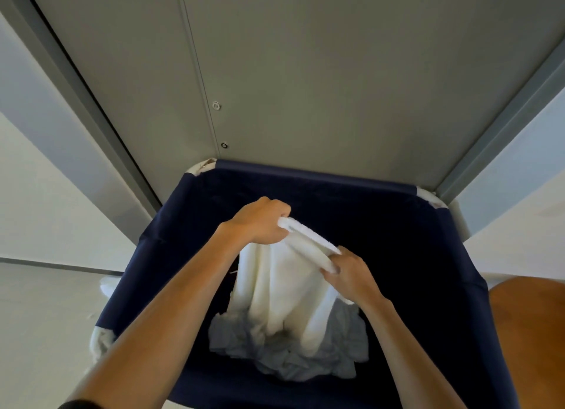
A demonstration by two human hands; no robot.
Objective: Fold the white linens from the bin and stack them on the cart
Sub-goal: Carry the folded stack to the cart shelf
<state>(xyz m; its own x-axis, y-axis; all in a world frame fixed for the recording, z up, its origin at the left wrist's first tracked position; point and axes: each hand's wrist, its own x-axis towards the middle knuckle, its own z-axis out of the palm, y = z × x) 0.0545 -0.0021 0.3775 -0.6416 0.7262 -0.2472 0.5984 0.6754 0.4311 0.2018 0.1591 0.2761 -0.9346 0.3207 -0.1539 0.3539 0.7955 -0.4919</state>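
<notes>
A white linen (pixel 284 289) hangs over the open navy fabric bin (pixel 428 256). My left hand (pixel 260 222) grips its upper edge at one end. My right hand (pixel 348 271) pinches the same edge a little lower and to the right. The cloth drapes down from both hands in folds. Its lower end reaches a crumpled pile of pale linens (pixel 293 353) at the bottom of the bin. The cart is not in view.
Grey metal double doors (pixel 305 72) rise directly behind the bin, with a frame on each side. Pale floor (pixel 46 317) lies to the left. A brown wooden surface (pixel 532 332) shows at the right edge. White padded corners mark the bin's rim.
</notes>
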